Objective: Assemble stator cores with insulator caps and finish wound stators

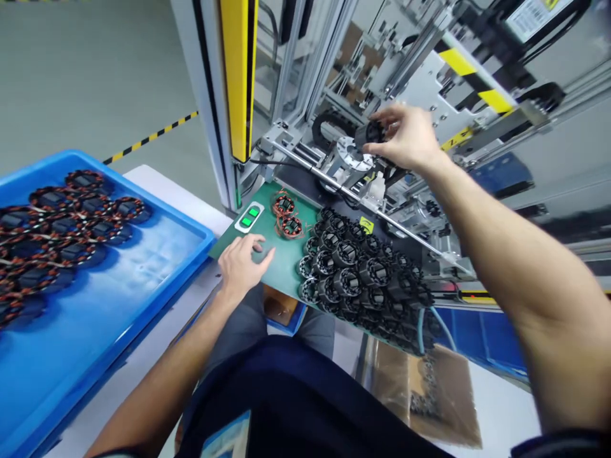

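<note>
My right hand reaches into the machine, its fingers closed around a black motor stator core. The core is held just over a round metal fixture; whether they touch, I cannot tell. Over the green work surface, my left hand hovers with thumb and fingers apart, holding nothing. It is close to a switch plate with two lit green buttons. Two copper-wound stators lie beyond that hand. To their right, several bare black stator cores stand stacked in rows.
At the left, a blue tray holds several wound stators. A yellow post rises at the machine opening, with a metal rail across its front. A cardboard box with plastic lining sits at lower right.
</note>
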### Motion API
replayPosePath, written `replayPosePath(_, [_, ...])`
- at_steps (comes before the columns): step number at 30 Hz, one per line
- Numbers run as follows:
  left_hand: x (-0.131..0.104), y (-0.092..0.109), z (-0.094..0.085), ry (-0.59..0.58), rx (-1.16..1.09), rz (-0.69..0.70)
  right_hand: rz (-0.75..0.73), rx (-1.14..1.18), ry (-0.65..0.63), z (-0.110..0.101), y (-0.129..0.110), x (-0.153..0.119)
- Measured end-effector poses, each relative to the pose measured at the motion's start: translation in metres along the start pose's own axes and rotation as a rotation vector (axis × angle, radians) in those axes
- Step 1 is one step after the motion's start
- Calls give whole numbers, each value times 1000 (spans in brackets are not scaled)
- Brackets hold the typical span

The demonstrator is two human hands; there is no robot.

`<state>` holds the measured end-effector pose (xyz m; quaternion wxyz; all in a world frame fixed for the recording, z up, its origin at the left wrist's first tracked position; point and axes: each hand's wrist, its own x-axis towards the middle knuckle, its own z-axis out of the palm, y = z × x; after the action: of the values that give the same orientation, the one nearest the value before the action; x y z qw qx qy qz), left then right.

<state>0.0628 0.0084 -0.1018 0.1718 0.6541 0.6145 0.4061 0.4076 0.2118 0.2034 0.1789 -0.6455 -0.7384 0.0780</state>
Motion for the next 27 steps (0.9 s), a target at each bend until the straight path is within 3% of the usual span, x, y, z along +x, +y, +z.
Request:
replayPosePath(7, [-2, -10, 6, 116, 54, 138, -72, -183, -45, 33, 34, 33])
replayPosePath(22, [0, -12, 4, 190, 93, 279, -158, -256, -355, 15, 55, 90])
replayPosePath(27, [1, -9, 1, 186, 95, 295, -173, -376, -407, 19, 45, 93])
